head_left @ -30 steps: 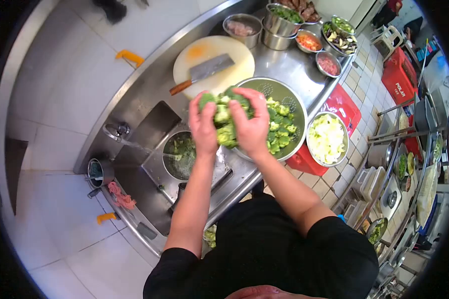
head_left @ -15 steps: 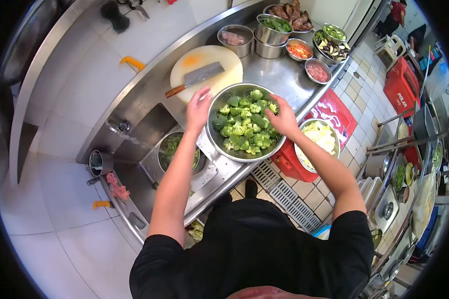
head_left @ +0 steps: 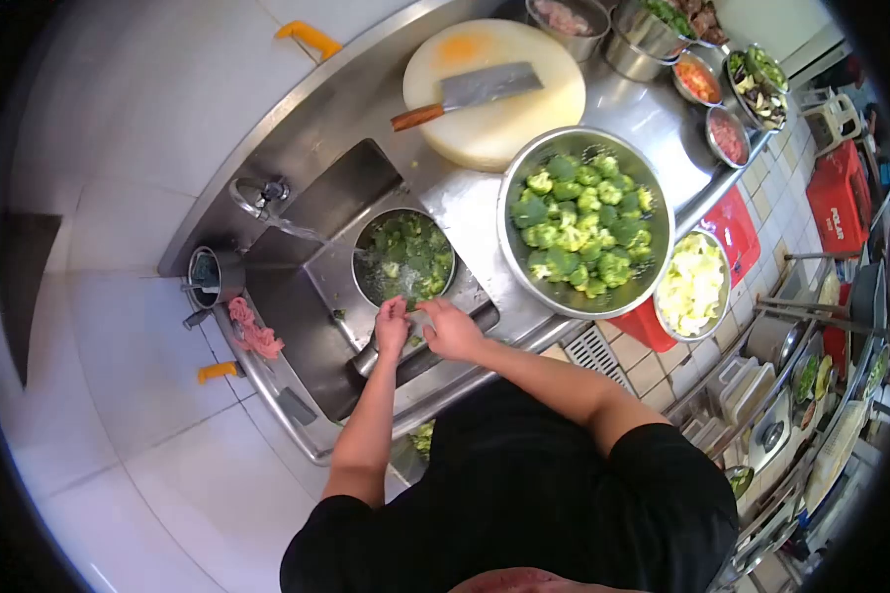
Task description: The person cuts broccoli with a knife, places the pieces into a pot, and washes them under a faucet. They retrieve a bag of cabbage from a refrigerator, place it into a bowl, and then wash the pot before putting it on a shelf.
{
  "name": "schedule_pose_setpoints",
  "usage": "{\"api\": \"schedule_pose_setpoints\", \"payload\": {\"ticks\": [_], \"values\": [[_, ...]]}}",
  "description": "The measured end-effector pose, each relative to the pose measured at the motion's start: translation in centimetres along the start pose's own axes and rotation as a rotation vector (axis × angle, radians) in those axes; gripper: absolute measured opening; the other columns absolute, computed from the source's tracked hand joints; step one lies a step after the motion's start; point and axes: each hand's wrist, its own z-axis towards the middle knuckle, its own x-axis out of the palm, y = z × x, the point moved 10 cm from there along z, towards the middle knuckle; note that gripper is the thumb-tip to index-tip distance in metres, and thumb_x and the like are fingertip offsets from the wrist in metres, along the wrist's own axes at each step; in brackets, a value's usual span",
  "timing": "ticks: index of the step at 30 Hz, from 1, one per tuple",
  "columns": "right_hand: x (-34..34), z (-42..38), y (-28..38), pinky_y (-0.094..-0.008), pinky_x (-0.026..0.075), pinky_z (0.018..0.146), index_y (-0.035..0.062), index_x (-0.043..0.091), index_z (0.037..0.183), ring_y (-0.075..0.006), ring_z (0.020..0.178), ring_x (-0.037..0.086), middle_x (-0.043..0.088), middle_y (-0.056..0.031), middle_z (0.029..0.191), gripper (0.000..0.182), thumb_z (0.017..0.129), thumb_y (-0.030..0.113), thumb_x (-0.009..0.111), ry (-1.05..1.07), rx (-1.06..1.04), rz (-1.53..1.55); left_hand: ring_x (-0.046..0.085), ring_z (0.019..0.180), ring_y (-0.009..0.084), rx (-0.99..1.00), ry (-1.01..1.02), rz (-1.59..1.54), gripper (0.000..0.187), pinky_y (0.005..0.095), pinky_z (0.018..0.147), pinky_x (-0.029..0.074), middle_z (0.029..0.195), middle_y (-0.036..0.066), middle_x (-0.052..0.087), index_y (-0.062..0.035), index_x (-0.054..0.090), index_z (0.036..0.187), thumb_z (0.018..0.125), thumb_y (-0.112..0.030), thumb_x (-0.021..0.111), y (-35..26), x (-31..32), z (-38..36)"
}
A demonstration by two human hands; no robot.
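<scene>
A steel pot [head_left: 359, 279] stands in the sink, holding water and green broccoli pieces [head_left: 420, 252]. At its near rim, my left hand [head_left: 393, 324] has its fingers curled together. Beside it, almost touching, my right hand [head_left: 451, 330] is closed too, thumb and fingertips pointing at the left. Whatever lies between the fingers is too small to make out. Water runs from the faucet [head_left: 259, 195] towards the pot. On the counter to the right sits a large steel colander [head_left: 512, 242] heaped with broccoli florets [head_left: 583, 222], away from both hands.
A cleaver [head_left: 489, 86] lies on the round cutting board [head_left: 435, 54] behind the sink. Bowls of meat [head_left: 727, 136] and cut vegetables [head_left: 697, 79] line the far counter. A bowl of pale chopped vegetable [head_left: 690, 287] stands right of the colander. A pink cloth [head_left: 253, 329] hangs on the sink's left edge.
Both hands have left the sides of the broccoli colander and moved left and down to the pot in the sink. The colander now rests on the counter. The view has shifted towards the sink.
</scene>
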Motion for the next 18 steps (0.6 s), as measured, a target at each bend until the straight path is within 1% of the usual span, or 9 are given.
{"api": "schedule_pose_setpoints", "payload": {"ticks": [2, 4, 5, 8, 10, 11, 13, 14, 18], "values": [[-0.2, 2.7, 1.8, -0.0489, 0.051, 0.090, 0.0057, 0.059, 0.122, -0.0430, 0.103, 0.061, 0.060, -0.0235, 0.116, 0.037, 0.085, 0.006, 0.058, 0.065, 0.039, -0.118, 0.061, 0.077, 0.0105, -0.066, 0.027, -0.009, 0.027, 0.0253, 0.066, 0.052, 0.100, 0.004, 0.070, -0.0031, 0.062, 0.117, 0.100, -0.023, 0.060, 0.4, -0.2, 1.7], [-1.9, 5.1, 3.3, -0.0482, 0.051, 0.091, 0.0048, 0.058, 0.122, -0.0427, 0.104, 0.062, 0.060, -0.0239, 0.118, 0.038, 0.085, 0.007, 0.058, 0.068, 0.052, -0.116, 0.063, 0.085, 0.0154, 0.229, 0.040, 0.033, 0.031, 0.0291, 0.077, 0.053, 0.102, 0.006, 0.069, -0.0002, 0.059, 0.121, 0.100, -0.023, 0.060, -2.5, -0.7, 3.4], [-2.0, 6.5, 3.3, -0.0475, 0.051, 0.092, 0.0039, 0.058, 0.123, -0.0424, 0.105, 0.062, 0.060, -0.0243, 0.119, 0.039, 0.084, 0.009, 0.059, 0.059, 0.033, -0.116, 0.065, 0.095, 0.0191, 0.152, 0.052, 0.060, 0.033, 0.0309, 0.089, 0.050, 0.106, 0.009, 0.068, 0.0002, 0.058, 0.124, 0.100, -0.022, 0.059, -0.6, -1.4, 5.5], [0.6, 10.5, -4.9, -0.0459, 0.050, 0.094, 0.0041, 0.057, 0.126, -0.0413, 0.110, 0.061, 0.058, -0.0257, 0.126, 0.043, 0.083, 0.011, 0.061, 0.102, 0.267, -0.070, 0.062, 0.110, 0.0247, 0.049, 0.030, 0.153, 0.037, 0.0346, 0.097, 0.047, 0.118, 0.017, 0.065, -0.0021, 0.058, 0.127, 0.096, -0.022, 0.063, -1.9, -2.1, 8.6], [1.7, 12.4, -9.0, -0.0462, 0.046, 0.102, 0.0047, 0.050, 0.136, -0.0422, 0.122, 0.055, 0.050, -0.0268, 0.138, 0.056, 0.082, 0.015, 0.064, 0.105, 0.328, -0.225, 0.055, 0.121, 0.0333, 0.301, -0.085, 0.591, 0.044, 0.0410, 0.102, 0.043, 0.131, 0.020, 0.057, -0.0070, 0.053, 0.135, 0.097, -0.028, 0.059, -5.0, -2.0, 10.7], [2.7, 13.5, -10.6, -0.0462, 0.046, 0.102, 0.0047, 0.050, 0.136, -0.0422, 0.122, 0.055, 0.050, -0.0268, 0.138, 0.056, 0.082, 0.015, 0.064, 0.108, 0.335, -0.231, 0.055, 0.121, 0.0333, 0.296, -0.079, 0.585, 0.044, 0.0410, 0.102, 0.043, 0.131, 0.020, 0.057, -0.0070, 0.053, 0.135, 0.097, -0.028, 0.059, -5.0, -1.7, 12.2], [3.4, 16.8, -12.1, -0.0469, 0.039, 0.111, 0.0070, 0.041, 0.145, -0.0443, 0.134, 0.043, 0.041, -0.0262, 0.148, 0.070, 0.082, 0.019, 0.067, -0.009, 0.237, -0.333, 0.046, 0.129, 0.0440, 0.365, -0.035, 0.774, 0.055, 0.0482, 0.108, 0.038, 0.142, 0.026, 0.048, -0.0073, 0.051, 0.140, 0.094, -0.037, 0.061, -5.7, -0.4, 15.4], [4.4, 18.5, -13.9, -0.0506, 0.033, 0.115, 0.0110, 0.033, 0.152, -0.0459, 0.140, 0.034, 0.034, -0.0253, 0.154, 0.079, 0.083, 0.028, 0.068, 0.025, 0.269, -0.319, 0.040, 0.137, 0.0436, 0.365, 0.042, 0.795, 0.061, 0.0477, 0.112, 0.033, 0.149, 0.026, 0.041, -0.0106, 0.043, 0.147, 0.097, -0.044, 0.054, -5.5, 0.4, 17.0], [6.9, 22.3, -19.7, -0.0546, 0.031, 0.115, 0.0162, 0.030, 0.155, -0.0449, 0.141, 0.033, 0.033, -0.0246, 0.154, 0.086, 0.083, 0.048, 0.064, 0.077, 0.480, -0.433, 0.041, 0.136, 0.0440, 0.321, 0.161, 0.825, 0.068, 0.0495, 0.111, 0.034, 0.148, 0.026, 0.042, -0.0114, 0.041, 0.149, 0.094, -0.049, 0.056, -6.7, 3.3, 20.2]]}}
